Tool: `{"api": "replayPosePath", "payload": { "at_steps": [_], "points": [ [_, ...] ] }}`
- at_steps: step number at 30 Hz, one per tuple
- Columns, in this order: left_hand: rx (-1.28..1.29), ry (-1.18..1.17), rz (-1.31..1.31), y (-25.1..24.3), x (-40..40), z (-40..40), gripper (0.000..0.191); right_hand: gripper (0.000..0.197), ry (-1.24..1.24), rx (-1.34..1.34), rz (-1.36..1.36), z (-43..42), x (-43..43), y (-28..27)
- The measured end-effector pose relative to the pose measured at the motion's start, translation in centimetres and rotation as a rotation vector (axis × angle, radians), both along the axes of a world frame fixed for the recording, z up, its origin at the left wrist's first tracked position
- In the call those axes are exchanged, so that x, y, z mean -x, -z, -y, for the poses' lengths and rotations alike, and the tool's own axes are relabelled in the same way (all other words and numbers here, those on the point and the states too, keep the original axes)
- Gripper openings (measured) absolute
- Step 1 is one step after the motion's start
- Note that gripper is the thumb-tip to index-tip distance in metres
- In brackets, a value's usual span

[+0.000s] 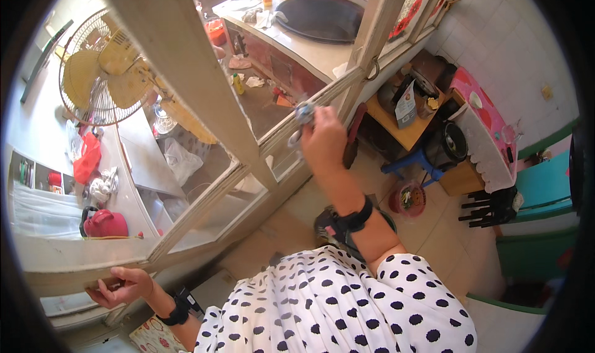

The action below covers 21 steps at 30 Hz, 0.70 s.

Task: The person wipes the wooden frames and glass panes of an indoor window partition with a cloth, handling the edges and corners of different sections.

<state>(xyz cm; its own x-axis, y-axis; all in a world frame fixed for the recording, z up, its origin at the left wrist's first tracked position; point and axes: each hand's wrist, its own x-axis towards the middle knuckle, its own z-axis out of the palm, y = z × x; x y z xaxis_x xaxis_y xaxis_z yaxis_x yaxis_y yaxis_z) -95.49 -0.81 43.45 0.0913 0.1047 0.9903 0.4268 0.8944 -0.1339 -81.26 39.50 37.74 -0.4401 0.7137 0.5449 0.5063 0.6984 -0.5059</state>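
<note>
My right hand point(324, 141) grips a crumpled greyish rag point(305, 113) against the lower rail of a white-painted window frame point(218, 81). The rag is blurred, and part of it pokes out below my fingers. At the lower left, my left hand point(123, 288) is beside the frame's bottom rail point(69, 276), thumb raised and fingers loosely curled apart. Nothing shows inside it; whether its fingertips touch the rail is hard to tell. Black bands circle both wrists. Glass panes point(272, 97) between the frame bars show another room beyond.
Through the panes appear a yellow-bladed fan point(104, 67), a pink kettle point(106, 224) and a large dark basin point(320, 18) on a counter. On my side, at right, stand a cluttered wooden table point(395, 123), a blue stool point(411, 161) and a pink bucket point(407, 199).
</note>
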Motion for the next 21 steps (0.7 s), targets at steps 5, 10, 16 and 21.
{"api": "replayPosePath", "payload": {
  "at_steps": [5, 10, 16, 21],
  "points": [
    [-0.021, 0.029, 0.014, -0.4, -0.4, -0.6, 0.036, 0.03, -0.314, -0.077, -0.132, 7.7, 0.1, 0.7],
    [-0.004, 0.057, 0.075, 0.1, -0.6, -0.3, 0.033, 0.024, -0.237, -0.117, -0.019, 5.5, -0.6, -0.5],
    [-0.03, 0.149, 0.153, 0.4, -0.8, -0.2, 0.035, 0.029, -0.128, -0.125, -0.034, 3.6, 0.2, -0.4],
    [-0.087, 0.156, 0.172, 0.7, -1.1, -0.4, 0.035, 0.032, -0.332, -0.056, -0.017, 6.0, -0.2, -0.1]
  ]
}}
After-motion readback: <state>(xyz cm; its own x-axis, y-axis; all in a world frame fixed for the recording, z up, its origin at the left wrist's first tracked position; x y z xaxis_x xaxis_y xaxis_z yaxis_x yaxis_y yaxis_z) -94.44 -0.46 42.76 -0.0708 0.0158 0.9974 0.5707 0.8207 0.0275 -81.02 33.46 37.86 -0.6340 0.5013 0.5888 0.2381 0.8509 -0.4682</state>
